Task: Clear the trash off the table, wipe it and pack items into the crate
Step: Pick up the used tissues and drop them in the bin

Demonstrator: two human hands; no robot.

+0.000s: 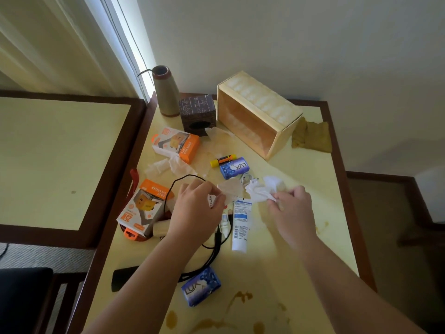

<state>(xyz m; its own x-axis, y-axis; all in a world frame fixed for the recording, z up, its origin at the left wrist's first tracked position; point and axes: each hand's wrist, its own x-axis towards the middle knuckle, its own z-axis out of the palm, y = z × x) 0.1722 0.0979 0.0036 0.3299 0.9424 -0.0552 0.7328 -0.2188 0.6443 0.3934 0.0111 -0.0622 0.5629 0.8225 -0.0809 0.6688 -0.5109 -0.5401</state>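
Left hand [196,208] is pinching a stained tissue [231,191] by its edge, right hand [290,208] has fingers curled round a crumpled white tissue [261,190], both just above the table [301,249] mid-top. Both forearms reach in from the near edge. A tube [240,225] lies between the hands, more tissues [173,165] sit further left. The crate [257,114] lies on its side at the back. Bare tabletop on the right side, brown stains [240,297] near the front edge.

Room was dim, daylight came thru the window strip [142,56] top left w/ slight glare. Counter [301,249] lit softly, faint shadows under forearms. Wide-angle bent the edges; corners went dark; pic a bit soft overall.
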